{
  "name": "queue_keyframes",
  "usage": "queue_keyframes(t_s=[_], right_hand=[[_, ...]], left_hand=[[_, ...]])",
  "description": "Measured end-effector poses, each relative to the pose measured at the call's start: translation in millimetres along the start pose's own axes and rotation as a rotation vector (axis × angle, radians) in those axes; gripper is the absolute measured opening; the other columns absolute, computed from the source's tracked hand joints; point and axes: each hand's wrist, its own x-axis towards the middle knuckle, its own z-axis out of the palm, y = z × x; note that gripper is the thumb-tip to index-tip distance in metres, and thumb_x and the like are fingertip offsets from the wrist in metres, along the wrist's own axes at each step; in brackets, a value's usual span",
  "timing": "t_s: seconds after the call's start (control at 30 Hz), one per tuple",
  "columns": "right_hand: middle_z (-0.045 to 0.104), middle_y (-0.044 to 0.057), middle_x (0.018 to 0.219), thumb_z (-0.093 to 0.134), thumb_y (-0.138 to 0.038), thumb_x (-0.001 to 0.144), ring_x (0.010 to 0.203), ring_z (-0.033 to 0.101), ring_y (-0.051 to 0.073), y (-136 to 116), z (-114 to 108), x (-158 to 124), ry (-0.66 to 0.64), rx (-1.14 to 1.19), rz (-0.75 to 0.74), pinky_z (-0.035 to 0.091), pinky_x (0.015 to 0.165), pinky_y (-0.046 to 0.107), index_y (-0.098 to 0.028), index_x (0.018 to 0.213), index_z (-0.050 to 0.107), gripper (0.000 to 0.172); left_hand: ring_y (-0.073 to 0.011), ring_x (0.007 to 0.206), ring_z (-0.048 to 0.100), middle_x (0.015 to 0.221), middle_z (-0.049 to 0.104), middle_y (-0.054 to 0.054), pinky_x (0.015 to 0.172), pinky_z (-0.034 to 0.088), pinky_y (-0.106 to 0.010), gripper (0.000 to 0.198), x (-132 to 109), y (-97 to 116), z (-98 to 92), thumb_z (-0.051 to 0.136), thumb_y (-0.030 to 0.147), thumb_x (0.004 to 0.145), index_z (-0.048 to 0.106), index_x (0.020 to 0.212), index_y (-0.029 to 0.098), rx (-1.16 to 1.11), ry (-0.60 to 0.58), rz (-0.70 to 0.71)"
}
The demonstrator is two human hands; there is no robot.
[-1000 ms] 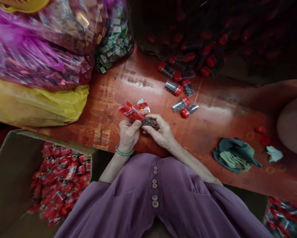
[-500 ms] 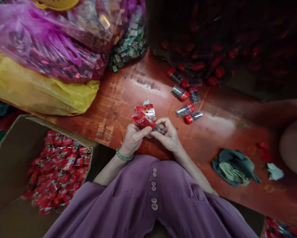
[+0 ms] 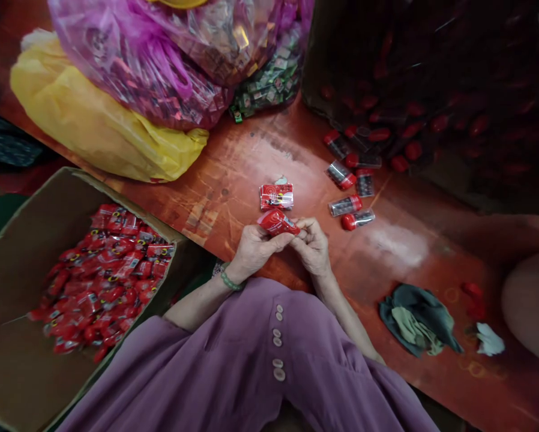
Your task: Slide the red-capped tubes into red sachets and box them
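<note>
Red wrapper [image 3: 277,222] is held over the surface [image 3: 233,174], near its front edge; from the left, red packets [image 3: 111,276] are heaped in a cardboard box [image 3: 12,336], the wrapper is pinched by the left hand [image 3: 255,247], its right end is clasped by the right hand [image 3: 313,246], and red-capped tubes [image 3: 345,206] and a dark cloth [image 3: 425,301] are scattered

Red wrapper [image 3: 276,222]: was held between the left hand [image 3: 255,248] and the right hand [image 3: 313,247].
Flat red packets [image 3: 276,197]: lay just beyond — on the table [image 3: 237,159].
Capped tubes [image 3: 345,206]: lay scattered farther right.
Cardboard box [image 3: 30,240]: held red packages [image 3: 111,276] — lower left.
</note>
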Motion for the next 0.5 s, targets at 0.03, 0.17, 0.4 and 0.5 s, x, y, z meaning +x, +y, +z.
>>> queue_keyframes(t_s=[0.03, 0.17, 0.4, 0.5], right_hand=[[0.07, -0.001, 0.089, 0.081, -0.05, 0.075, 0.066, 0.065, 0.01, 1, -1, 0, -0.005, 0.004, 0.01, 0.057, 0.061, 0.022, -0.025, 0.085, 0.054, 0.038], [0.071, -0.002, 0.084, 0.085, -0.048, 0.069, 0.059, 0.063, 0.01, 2, 5, 1, -0.055, 0.001, 0.049, 0.057, 0.058, 0.024, -0.024, 0.077, 0.05, 0.044], [0.07, -0.003, 0.071, 0.082, -0.047, 0.076, 0.061, 0.063, 0.011, -3, 26, -3, -0.318, -0.297, -0.058, 0.053, 0.062, 0.025, -0.022, 0.073, 0.055, 0.037], [0.069, -0.002, 0.068, 0.072, -0.045, 0.087, 0.058, 0.061, 0.011, -5, 15, -1, -0.298, -0.605, -0.214, 0.05, 0.06, 0.025, -0.02, 0.076, 0.063, 0.029]], left_hand=[[-0.0063, 0.056, 0.049, 0.067, 0.067, 0.0, 0.056, 0.043, -0.021, 0.034, -2, 3, -0.2, 0.085, 0.043, 0.069, 0.079, 0.085, 0.014, 0.008, -0.007, 0.007], [-0.0092, 0.065, 0.059, 0.082, 0.075, -0.003, 0.065, 0.05, -0.022, 0.03, -11, 9, -7.0, 0.083, 0.04, 0.073, 0.08, 0.092, 0.017, 0.05, -0.041, 0.04], [-0.0209, 0.097, 0.072, 0.102, 0.079, -0.005, 0.095, 0.056, -0.032, 0.026, -52, 28, -49.5, 0.08, 0.037, 0.076, 0.08, 0.095, 0.02, 0.246, 0.13, 0.085], [-0.0214, 0.09, 0.073, 0.095, 0.079, -0.002, 0.087, 0.06, -0.035, 0.022, -99, 52, -96.1, 0.078, 0.038, 0.078, 0.08, 0.094, 0.022, 0.517, 0.515, 0.122]])
